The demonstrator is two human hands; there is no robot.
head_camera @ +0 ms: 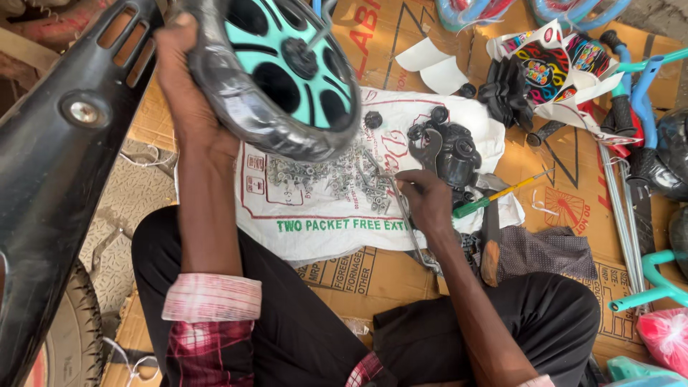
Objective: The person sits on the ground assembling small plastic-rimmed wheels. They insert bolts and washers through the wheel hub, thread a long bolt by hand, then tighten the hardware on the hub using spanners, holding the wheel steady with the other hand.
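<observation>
A person's lap in black trousers (301, 337), with pink checked sleeves (211, 301) rolled up, fills the foreground at six o'clock; they sit cross-legged on flattened cardboard (373, 276) on the floor. At eleven o'clock the left hand (188, 86) is clenched around the black tyre of a small wheel (279, 72) with a teal hub, holding it up in the air. At the centre, the right hand (424, 201) pinches into a pile of small metal screws and nuts (344, 183) spread on a white printed sack (322, 215) (whether it has one gripped I cannot tell). Black plastic parts (451, 154) lie at one o'clock, a green-handled screwdriver (494, 197) at three o'clock, blue handlebars (641, 86) at two o'clock. Judging from the loose hardware and unfitted parts, assembly looks early: the wheel seems not yet mounted.
</observation>
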